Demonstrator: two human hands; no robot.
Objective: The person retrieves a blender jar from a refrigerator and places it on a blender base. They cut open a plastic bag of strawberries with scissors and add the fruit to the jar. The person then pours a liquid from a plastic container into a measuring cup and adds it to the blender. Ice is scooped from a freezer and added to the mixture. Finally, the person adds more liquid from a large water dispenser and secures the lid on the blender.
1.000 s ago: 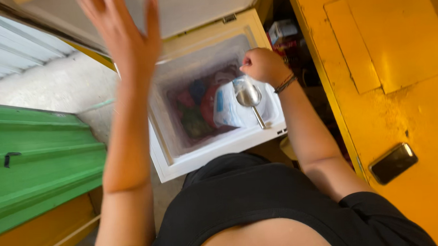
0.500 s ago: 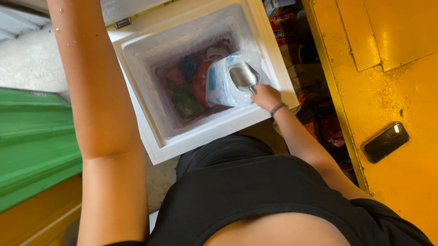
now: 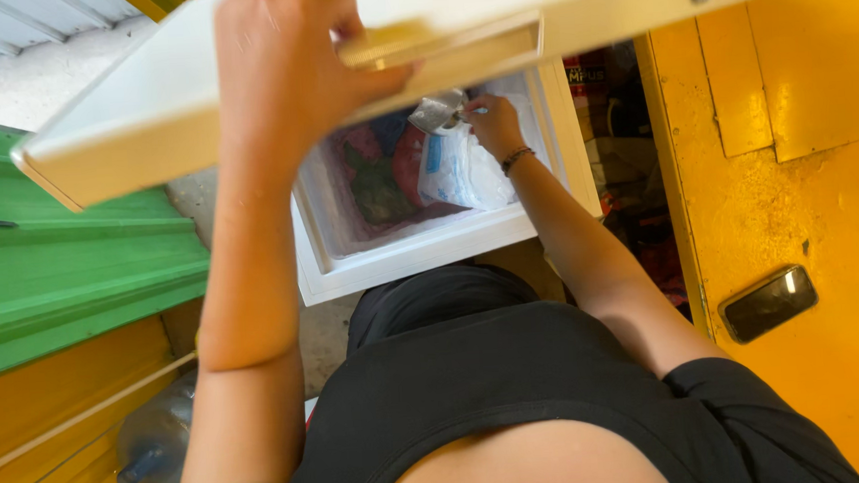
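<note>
The left hand (image 3: 289, 77) grips the edge of the white freezer lid (image 3: 148, 109) with fingers curled around it, while the right hand (image 3: 492, 121) is closed on a metal scoop (image 3: 437, 112) inside the open chest freezer (image 3: 420, 252), above a clear ice bag (image 3: 460, 171).

One white chest freezer (image 3: 421, 257) with one raised lid (image 3: 148, 109), one metal scoop (image 3: 437, 112), one phone (image 3: 768, 303), one water bottle (image 3: 156, 437).
</note>
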